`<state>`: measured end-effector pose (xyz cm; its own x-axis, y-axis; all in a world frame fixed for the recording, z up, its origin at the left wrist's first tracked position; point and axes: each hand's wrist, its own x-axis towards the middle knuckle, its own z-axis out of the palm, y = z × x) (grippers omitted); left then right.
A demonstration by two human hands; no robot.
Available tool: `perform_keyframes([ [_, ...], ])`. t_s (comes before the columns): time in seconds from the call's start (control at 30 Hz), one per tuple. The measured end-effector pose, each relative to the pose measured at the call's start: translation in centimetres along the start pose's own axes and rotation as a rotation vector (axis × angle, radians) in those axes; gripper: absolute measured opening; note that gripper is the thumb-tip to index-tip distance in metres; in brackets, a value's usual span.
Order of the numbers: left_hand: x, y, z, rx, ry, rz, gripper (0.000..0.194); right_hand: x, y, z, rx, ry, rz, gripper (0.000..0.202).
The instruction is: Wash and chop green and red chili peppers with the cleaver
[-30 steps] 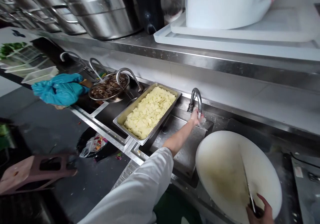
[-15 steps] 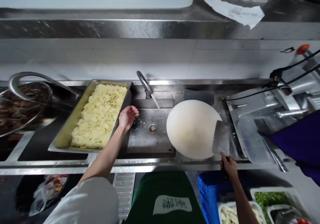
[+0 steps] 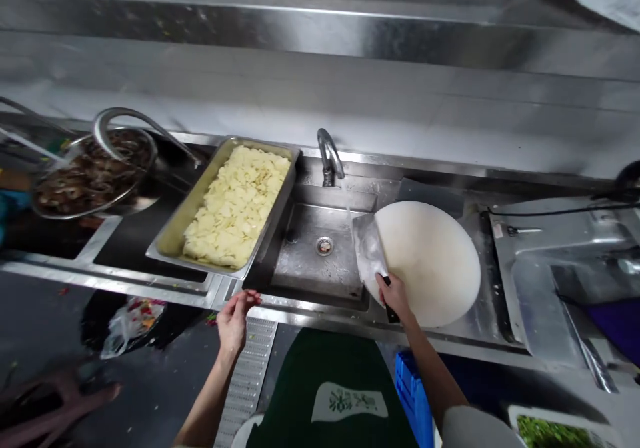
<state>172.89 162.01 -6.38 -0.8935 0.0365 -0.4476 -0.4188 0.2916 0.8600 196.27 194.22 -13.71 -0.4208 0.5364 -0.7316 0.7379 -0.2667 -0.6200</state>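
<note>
My right hand [image 3: 395, 296] grips a cleaver [image 3: 369, 247] by its black handle. The wide blade lies at the left edge of a round white cutting board [image 3: 435, 261], partly over the sink [image 3: 310, 251]. Water from the curved faucet [image 3: 330, 155] falls close to the blade's upper corner. Near the front rim of the counter is my left hand [image 3: 234, 321], fingers loosely bent and nothing seen in them. Left of the sink stands a deep metal tray [image 3: 167, 248] with thin pale-yellow slices [image 3: 235, 208], perhaps potato.
A metal bowl [image 3: 107, 201] of dark brown food stands at far left. Clear plastic trays [image 3: 537, 308] sit on the right. A shelf edge [image 3: 300, 31] crosses above. Below are a blue crate [image 3: 413, 395], chopped greens [image 3: 550, 433] and a bin bag [image 3: 113, 335].
The cleaver has moved in my right hand from the board's right side to its left edge, near the water. My left hand has drawn back from beside the tray. The view has turned.
</note>
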Motion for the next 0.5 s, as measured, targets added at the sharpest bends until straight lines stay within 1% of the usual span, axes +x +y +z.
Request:
perform_keyframes([
  [0.07,-1.1,-0.5,-2.1,0.039,0.049,0.005,0.041,1.7,-1.8,2.1,0.069,-0.026,-0.017,0.051],
  [0.13,-2.3,-0.9,-4.3,0.118,0.096,0.012,0.044,3.5,-3.7,3.4,0.137,-0.009,-0.057,0.054],
  [0.23,-4.6,-1.8,-7.5,0.287,0.226,-0.003,0.047,6.2,-6.4,4.3,0.210,-0.008,-0.126,0.055],
  [0.3,-6.1,-2.6,-9.3,0.356,0.334,-0.066,0.048,7.5,-8.0,4.4,0.232,-0.018,-0.153,0.054],
  [0.37,-7.2,-3.3,-10.6,0.376,0.411,-0.134,0.051,8.4,-9.2,4.6,0.242,-0.007,-0.161,0.053],
  [0.4,-7.6,-3.5,-10.9,0.384,0.428,-0.154,0.052,8.7,-9.7,4.7,0.239,0.002,-0.163,0.053],
  [0.5,-7.9,-3.9,-11.2,0.471,0.399,-0.150,0.053,8.9,-11.0,4.8,0.170,0.025,-0.196,0.048],
])
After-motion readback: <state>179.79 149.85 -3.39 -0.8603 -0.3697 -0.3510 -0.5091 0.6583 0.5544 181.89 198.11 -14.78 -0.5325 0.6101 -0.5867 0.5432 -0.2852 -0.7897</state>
